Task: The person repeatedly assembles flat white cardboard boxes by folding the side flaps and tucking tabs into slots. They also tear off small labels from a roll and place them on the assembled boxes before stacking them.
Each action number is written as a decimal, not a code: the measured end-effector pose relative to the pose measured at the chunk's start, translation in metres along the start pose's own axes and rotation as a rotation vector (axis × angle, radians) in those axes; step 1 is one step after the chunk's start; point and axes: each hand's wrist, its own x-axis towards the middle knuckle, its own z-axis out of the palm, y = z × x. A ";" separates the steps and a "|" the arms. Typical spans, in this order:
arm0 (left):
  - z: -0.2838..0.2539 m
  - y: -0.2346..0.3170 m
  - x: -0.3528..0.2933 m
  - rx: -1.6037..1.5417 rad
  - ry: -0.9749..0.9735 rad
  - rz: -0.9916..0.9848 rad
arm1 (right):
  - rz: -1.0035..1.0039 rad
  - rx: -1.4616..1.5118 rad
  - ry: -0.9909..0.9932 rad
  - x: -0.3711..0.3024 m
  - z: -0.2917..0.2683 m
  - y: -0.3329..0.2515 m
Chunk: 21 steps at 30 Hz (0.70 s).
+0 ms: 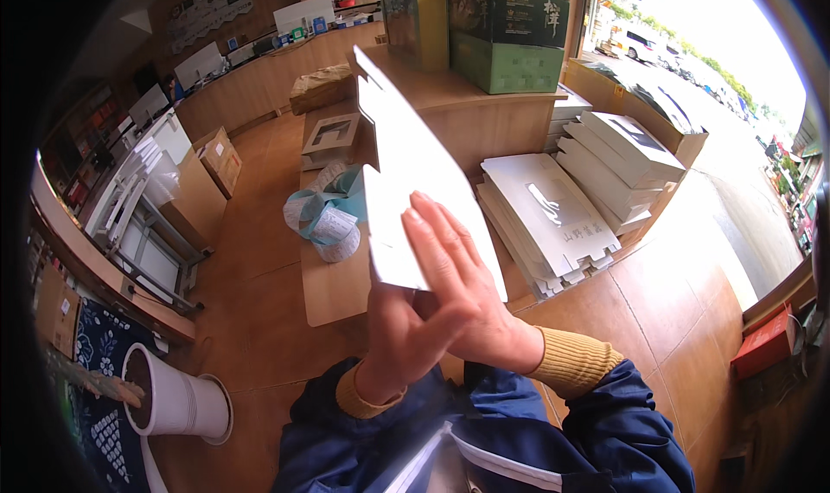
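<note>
A bent white cardboard piece, like a partly folded box blank, stands tilted upright in front of me. My left hand grips its lower edge, with most of the fingers hidden behind the card. My right hand lies flat against the white face, its fingers stretched upward and side by side. Its thumb side crosses close to my left hand. On the low wooden bench beyond my left hand, light blue and patterned white ribbon rolls lie in a loose heap.
Flat white box blanks are stacked to the right, beside piled white boxes. Green boxes stand on the wooden table behind. A potted plant's white pot is at lower left. A red box sits at far right.
</note>
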 end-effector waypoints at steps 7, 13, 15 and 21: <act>-0.080 -0.002 0.005 -0.058 0.397 -0.245 | -0.028 -0.025 -0.010 0.002 -0.016 0.048; -0.106 -0.014 -0.008 -0.052 0.158 -0.390 | 0.602 0.091 -0.032 0.011 -0.047 0.116; -0.104 -0.019 -0.012 -0.041 0.109 -0.428 | 0.682 0.025 -0.134 0.003 -0.045 0.123; -0.094 -0.029 -0.012 -0.024 0.094 -0.501 | 0.870 0.340 -0.058 -0.017 -0.039 0.124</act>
